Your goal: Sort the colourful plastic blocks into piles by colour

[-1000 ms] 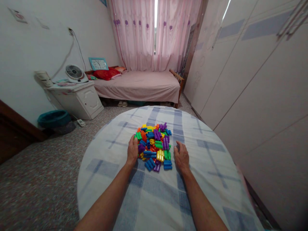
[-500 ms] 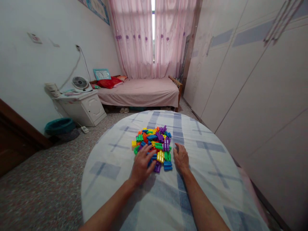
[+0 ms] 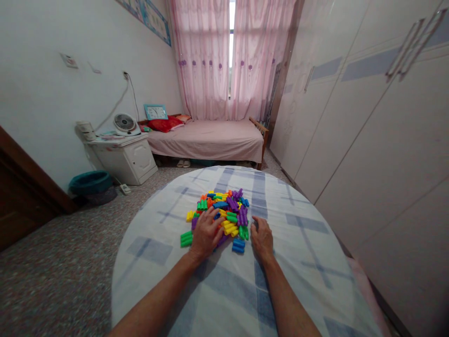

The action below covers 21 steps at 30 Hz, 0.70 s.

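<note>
A heap of colourful plastic building pieces [image 3: 220, 205], each like short tubes joined side by side, lies on a round table. My left hand [image 3: 206, 230] rests over the heap's near left part, fingers spread, hiding some pieces. Beside that hand, on its left, lies a green piece [image 3: 186, 239]. Yellow pieces [image 3: 230, 228] sit just right of its fingertips. My right hand [image 3: 262, 235] is on the cloth right of the heap, fingers loosely curved and apart, holding nothing. Between the hands, a blue piece [image 3: 238, 246] lies at the near edge, and a purple piece [image 3: 242, 216] is nearer my right hand.
A checked tablecloth [image 3: 298, 276] covers the table. Beyond stand a bed [image 3: 210, 138] and a white cabinet [image 3: 131, 159] with a fan [image 3: 125, 124]. A bin [image 3: 91, 187] is on the floor at left; a wardrobe [image 3: 354, 131] lines the right.
My left hand has shifted slightly left on the heap, and a green piece now shows left of it. Yellow and blue pieces near it have moved or turned. The whole view has tilted slightly.
</note>
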{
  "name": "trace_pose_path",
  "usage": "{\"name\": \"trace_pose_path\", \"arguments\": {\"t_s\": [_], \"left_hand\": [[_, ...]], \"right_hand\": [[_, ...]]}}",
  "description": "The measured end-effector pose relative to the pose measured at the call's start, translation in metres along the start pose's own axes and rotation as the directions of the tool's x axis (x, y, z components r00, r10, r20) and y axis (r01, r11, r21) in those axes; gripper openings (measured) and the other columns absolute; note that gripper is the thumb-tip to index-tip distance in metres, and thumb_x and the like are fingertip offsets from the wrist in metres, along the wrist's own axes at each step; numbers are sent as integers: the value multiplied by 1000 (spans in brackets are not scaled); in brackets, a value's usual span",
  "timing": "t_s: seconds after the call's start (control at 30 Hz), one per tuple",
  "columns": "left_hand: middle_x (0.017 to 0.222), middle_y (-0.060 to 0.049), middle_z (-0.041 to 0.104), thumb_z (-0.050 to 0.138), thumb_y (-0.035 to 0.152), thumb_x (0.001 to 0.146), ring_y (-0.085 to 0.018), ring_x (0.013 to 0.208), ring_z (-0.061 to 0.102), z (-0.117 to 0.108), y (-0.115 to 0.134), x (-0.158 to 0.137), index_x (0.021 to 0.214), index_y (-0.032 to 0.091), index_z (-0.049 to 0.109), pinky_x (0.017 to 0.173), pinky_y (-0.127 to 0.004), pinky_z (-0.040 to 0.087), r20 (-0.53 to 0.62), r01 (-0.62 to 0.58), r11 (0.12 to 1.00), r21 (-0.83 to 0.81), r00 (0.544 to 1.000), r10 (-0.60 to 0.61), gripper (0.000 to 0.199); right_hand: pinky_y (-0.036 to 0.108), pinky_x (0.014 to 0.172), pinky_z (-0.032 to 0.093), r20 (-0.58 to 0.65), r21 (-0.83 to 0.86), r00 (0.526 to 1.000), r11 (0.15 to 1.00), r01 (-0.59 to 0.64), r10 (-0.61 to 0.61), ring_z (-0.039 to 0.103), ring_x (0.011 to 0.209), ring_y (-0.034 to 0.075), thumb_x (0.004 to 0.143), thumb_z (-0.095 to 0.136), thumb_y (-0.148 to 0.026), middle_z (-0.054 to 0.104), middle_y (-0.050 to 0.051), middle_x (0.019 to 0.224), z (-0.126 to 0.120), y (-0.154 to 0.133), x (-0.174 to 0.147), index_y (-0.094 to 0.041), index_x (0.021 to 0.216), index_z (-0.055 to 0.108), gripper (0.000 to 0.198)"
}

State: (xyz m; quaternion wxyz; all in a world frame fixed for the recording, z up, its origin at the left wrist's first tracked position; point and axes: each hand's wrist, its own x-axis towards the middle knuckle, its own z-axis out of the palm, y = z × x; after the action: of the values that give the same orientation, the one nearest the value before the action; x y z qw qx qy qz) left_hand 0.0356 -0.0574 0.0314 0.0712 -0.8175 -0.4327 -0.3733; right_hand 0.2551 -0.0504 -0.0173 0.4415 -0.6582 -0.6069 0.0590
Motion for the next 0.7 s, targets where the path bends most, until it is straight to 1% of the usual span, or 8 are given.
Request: {"name": "trace_pose_path", "arguments": {"t_s": [0.07, 0.13, 0.2, 0.3, 0.37, 0.43, 0.53, 0.7], "left_hand": [[130, -10, 52, 48, 28, 86, -25, 127, 41, -5, -18, 1, 111, 21, 61, 105, -45, 34, -88, 117, 992, -52, 989, -121, 28], [128, -10, 53, 46, 31, 87, -24, 124, 45, -8, -39, 0, 110, 20, 61, 105, -44, 36, -166, 256, 959, -118, 948, -273, 30], [124, -11, 55, 43, 34, 87, -24, 120, 47, -7, -61, -2, 107, 19, 62, 105, -43, 36, -227, 391, 899, -199, 874, -430, 32], [114, -11, 60, 40, 38, 85, -24, 114, 52, -1, -90, -5, 100, 17, 64, 104, -42, 36, -263, 548, 761, -348, 722, -640, 35], [110, -10, 63, 39, 40, 84, -24, 110, 54, 6, -104, -8, 98, 17, 64, 101, -41, 39, -211, 609, 654, -450, 639, -740, 37], [108, -10, 64, 39, 43, 83, -23, 107, 56, 12, -111, -11, 99, 16, 64, 97, -40, 42, -128, 635, 551, -542, 585, -801, 41], [104, -10, 66, 42, 49, 82, -23, 100, 60, 17, -114, -16, 99, 14, 65, 91, -39, 47, -33, 618, 429, -659, 546, -837, 45], [103, -10, 67, 49, 54, 79, -21, 97, 63, 17, -104, -15, 97, 13, 65, 90, -37, 48, 71, 495, 260, -829, 555, -829, 48]], "right_hand": [[37, 93, 41, 9, 12, 1000, 1000, 1, -1, 55, 103, 22, 83, 41, -22, 63, 11, 107, 1, 1, 0, -15, 110, 60, 34], [37, 93, 41, 20, 25, 1000, 1000, -1, 1, 56, 103, 22, 83, 41, -22, 63, 10, 107, 1, 2, 0, -16, 110, 60, 34], [37, 93, 41, 29, 40, 1000, 999, -8, 7, 56, 103, 22, 83, 41, -24, 63, 10, 106, 0, 1, 0, -16, 109, 60, 33], [37, 93, 42, 37, 80, 999, 997, -17, 14, 56, 102, 22, 86, 40, -27, 63, 11, 104, -2, -2, 1, -15, 107, 61, 32], [37, 92, 42, 41, 118, 999, 993, -17, 12, 57, 100, 22, 87, 40, -30, 64, 10, 103, -5, -5, 1, -16, 106, 62, 33], [36, 90, 43, 59, 155, 998, 988, -6, -3, 58, 97, 21, 88, 40, -34, 64, 9, 101, -8, -8, 0, -17, 104, 62, 32], [34, 87, 44, 93, 180, 995, 984, 10, -27, 59, 93, 19, 87, 44, -39, 64, 7, 98, -11, -12, -1, -19, 103, 62, 31], [33, 85, 44, 100, 157, 994, 987, 17, -33, 58, 92, 20, 84, 51, -42, 63, 7, 97, -9, -15, 0, -19, 98, 62, 29]]}}
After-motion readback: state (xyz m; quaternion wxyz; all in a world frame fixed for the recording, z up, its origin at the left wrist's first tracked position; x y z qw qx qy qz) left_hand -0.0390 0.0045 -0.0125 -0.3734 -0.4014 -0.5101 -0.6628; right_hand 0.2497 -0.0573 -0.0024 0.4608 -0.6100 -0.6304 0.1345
